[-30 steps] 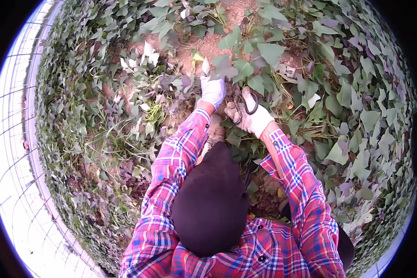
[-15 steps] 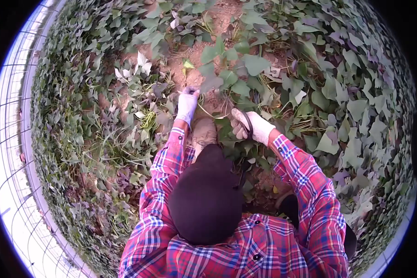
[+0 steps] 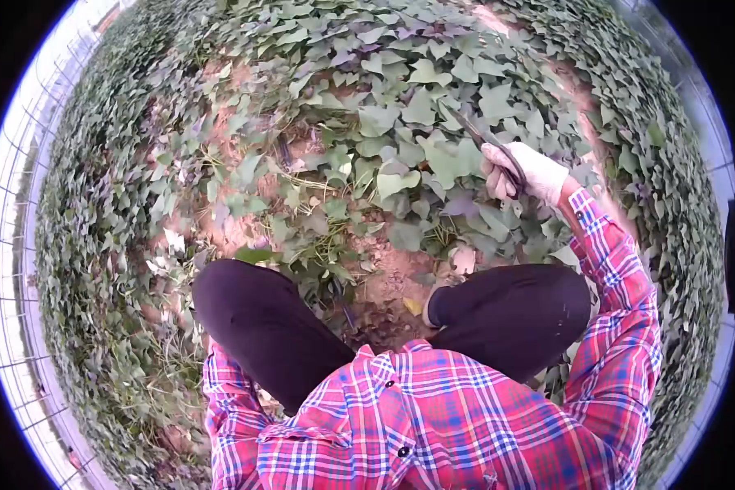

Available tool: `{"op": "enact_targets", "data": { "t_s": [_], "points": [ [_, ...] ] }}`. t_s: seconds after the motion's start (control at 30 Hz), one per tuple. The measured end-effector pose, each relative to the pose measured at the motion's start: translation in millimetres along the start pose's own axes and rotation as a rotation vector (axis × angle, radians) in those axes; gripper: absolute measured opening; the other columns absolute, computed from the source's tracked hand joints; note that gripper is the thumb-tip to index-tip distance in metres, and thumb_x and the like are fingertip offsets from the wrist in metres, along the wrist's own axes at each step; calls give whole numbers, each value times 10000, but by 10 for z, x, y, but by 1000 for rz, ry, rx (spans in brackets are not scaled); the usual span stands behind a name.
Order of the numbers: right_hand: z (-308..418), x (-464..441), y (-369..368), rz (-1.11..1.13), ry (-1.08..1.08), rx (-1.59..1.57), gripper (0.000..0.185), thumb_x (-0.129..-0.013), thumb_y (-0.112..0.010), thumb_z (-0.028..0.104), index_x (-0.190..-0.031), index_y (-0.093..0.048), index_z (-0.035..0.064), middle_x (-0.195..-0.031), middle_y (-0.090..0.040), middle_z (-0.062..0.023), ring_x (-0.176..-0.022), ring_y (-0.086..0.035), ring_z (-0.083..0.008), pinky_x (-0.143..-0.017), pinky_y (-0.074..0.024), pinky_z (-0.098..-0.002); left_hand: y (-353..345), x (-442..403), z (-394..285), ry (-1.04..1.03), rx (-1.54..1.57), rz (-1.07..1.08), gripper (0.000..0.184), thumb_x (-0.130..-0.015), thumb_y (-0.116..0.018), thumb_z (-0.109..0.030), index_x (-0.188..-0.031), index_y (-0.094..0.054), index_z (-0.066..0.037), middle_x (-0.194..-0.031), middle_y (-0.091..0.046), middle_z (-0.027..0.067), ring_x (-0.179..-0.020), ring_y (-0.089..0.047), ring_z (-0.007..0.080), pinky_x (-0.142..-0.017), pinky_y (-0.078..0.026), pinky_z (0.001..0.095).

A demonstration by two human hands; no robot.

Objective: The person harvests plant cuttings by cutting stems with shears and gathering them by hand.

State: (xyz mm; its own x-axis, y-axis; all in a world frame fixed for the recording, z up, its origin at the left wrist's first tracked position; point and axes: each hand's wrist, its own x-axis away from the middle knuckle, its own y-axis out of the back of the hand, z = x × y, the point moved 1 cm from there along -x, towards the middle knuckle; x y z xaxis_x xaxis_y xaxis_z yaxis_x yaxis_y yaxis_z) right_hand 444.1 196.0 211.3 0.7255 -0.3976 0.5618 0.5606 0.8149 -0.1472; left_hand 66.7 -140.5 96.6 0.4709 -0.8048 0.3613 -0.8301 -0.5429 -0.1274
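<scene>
My right hand (image 3: 527, 173), in a pale glove, is raised over the leafy vines at the right, its fingers wrapped round a pair of dark scissors (image 3: 510, 167). The blades point up and to the left, above broad green leaves (image 3: 445, 159). My left arm hangs down along my side, its plaid sleeve (image 3: 224, 384) beside my thigh. The left hand itself is hidden behind my leg, so its fingers do not show.
Dense heart-shaped vine leaves (image 3: 416, 106) cover most of the ground. Reddish bare soil (image 3: 384, 273) shows between my bent knees (image 3: 245, 298). A pale wire fence (image 3: 12, 269) curves along the left, and a narrow dirt strip (image 3: 584, 114) runs at upper right.
My view has turned to the right. My left hand has left the vines in front and dropped out of sight by my side. The right hand has moved right, still holding the scissors.
</scene>
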Motion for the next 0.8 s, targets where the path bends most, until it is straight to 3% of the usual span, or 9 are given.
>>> {"op": "enact_targets", "data": {
  "t_s": [0.07, 0.27, 0.37, 0.4, 0.47, 0.5, 0.6, 0.7, 0.8],
  "points": [
    [-280, 382, 259, -263, 38, -37, 424, -911, -526, 439, -871, -546, 17, -631, -557, -32, -466, -514, -94, -425, -400, -188, -284, 70, -121, 63, -25, 147, 204, -803, -673, -62, -978, -576, -23, -813, -626, 24, -728, -586, 94, -676, -469, 239],
    [-1461, 896, 511, -154, -136, -397, 476, -875, -560, 492, -849, -574, 17, -654, -548, -21, -544, -524, -98, -491, -411, -201, -719, 366, -329, 321, -92, 490, 175, -817, -664, -94, -962, -590, -30, -812, -615, 11, -745, -580, 91, -680, -463, 243],
    [-1449, 923, 210, -349, -194, 189, 478, -851, -599, 488, -867, -600, 9, -688, -594, -25, -582, -549, -112, -554, -452, -247, -847, 410, -478, 475, -94, 656, 164, -824, -660, -111, -954, -596, -34, -811, -609, 5, -753, -578, 89, -681, -460, 245],
    [-1927, 607, 357, -250, -161, -269, 460, -854, -603, 472, -862, -597, 12, -676, -588, -40, -559, -529, -115, -541, -437, -256, -915, 400, -540, 524, -88, 709, 160, -827, -658, -116, -951, -599, -35, -811, -608, 3, -756, -577, 89, -682, -459, 245],
    [-2097, 193, 294, -338, -109, -471, 383, -865, -625, 392, -806, -534, 24, -629, -515, -45, -489, -466, -105, -467, -372, -248, -1217, 148, -550, 312, -343, 681, 103, -847, -650, -124, -876, -623, -29, -800, -632, 0, -705, -569, 65, -647, -450, 236],
    [-2168, -44, 227, -170, -56, -708, 354, -870, -630, 357, -779, -514, 36, -606, -500, -31, -485, -459, -99, -454, -353, -244, -1213, -120, -415, 259, -378, 699, 120, -842, -662, -134, -888, -624, -29, -804, -635, 0, -708, -569, 66, -652, -451, 238],
    [-1722, -291, -121, -108, -89, 128, 483, -859, -591, 481, -749, -565, 11, -644, -620, -124, -489, -598, -157, -426, -414, -266, -1442, -703, -452, 89, -523, 517, 143, -824, -680, -190, -866, -623, -66, -724, -580, -46, -639, -482, 34, -577, -380, 203],
    [-2082, -812, -224, -56, 49, 883, 626, -853, -495, 570, -862, -635, -40, -770, -630, -221, -716, -629, -340, -660, -483, -395, -2000, -1109, -1007, -45, -775, 523, 223, -795, -713, -252, -804, -636, -43, -721, -622, -12, -648, -528, 47, -634, -422, 215],
    [-2230, -914, -382, -57, -42, 878, 552, -868, -490, 521, -919, -650, -4, -803, -629, -223, -798, -612, -367, -722, -463, -420, -2628, -1334, -1230, -113, -976, 665, 259, -805, -671, -284, -856, -650, -31, -762, -638, 0, -679, -535, 54, -659, -441, 236]
  ]
}}
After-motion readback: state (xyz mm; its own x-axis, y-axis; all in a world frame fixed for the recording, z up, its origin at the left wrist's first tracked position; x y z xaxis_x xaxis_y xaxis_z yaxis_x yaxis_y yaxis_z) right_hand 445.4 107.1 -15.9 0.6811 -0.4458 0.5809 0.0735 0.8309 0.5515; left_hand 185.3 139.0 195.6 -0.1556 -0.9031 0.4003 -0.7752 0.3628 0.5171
